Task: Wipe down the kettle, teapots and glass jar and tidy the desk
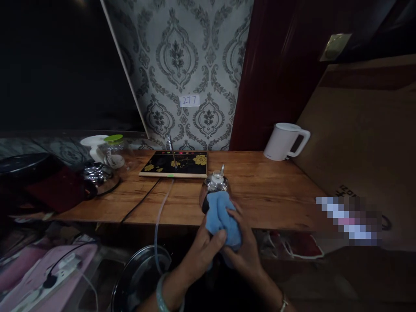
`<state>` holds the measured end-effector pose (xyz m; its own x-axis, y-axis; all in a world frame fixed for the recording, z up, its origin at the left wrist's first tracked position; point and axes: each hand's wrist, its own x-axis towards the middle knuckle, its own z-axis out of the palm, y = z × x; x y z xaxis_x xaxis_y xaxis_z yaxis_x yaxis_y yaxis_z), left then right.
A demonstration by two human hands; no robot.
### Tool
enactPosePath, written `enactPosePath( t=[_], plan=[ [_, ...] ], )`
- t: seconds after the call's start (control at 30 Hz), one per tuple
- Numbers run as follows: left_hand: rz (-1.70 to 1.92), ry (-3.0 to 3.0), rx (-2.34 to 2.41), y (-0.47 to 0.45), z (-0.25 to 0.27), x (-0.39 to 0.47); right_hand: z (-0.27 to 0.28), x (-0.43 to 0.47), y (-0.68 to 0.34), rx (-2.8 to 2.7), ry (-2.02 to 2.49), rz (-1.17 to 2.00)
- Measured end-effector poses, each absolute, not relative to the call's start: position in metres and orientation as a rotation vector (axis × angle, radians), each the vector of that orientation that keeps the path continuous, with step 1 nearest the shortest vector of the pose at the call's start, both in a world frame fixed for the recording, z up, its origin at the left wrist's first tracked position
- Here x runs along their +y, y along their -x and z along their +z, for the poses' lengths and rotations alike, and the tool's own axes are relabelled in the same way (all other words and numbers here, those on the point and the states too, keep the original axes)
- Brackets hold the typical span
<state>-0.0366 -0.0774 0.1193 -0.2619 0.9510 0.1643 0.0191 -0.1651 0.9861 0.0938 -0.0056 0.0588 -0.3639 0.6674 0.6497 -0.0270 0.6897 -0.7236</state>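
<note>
A bunched blue cloth is held up between both hands near the table's front edge. My left hand grips its lower left side, with the thumb pressed onto the cloth. On the other side, my right hand curls its fingers around the cloth. Just behind it stands a shiny glass-lidded teapot with an upright spout; the cloth hides its lower front, and I cannot tell whether they touch. Further back lies a black electric tea stove with gold flowers and a metal water spout.
A white electric kettle stands at the back right beside a large cardboard box. A metal kettle and a green-lidded jar are at the left. A clear hose runs down to a bucket. A power strip sits lower left.
</note>
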Motion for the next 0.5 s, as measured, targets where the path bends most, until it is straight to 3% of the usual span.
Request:
enactPosePath(
  t=[0.23,0.37,0.5],
  plan=[
    [1.859,-1.158,1.730,0.074,0.096,-0.031,0.082,0.060,-0.120,-1.527,0.859,0.632],
    [1.774,-1.288,1.682,0.084,0.067,-0.002,0.079,0.100,-0.079,-1.750,0.739,0.541],
    [1.695,-1.454,1.606,0.079,0.051,0.008,0.042,0.122,-0.045,-1.700,0.729,0.608]
  ],
)
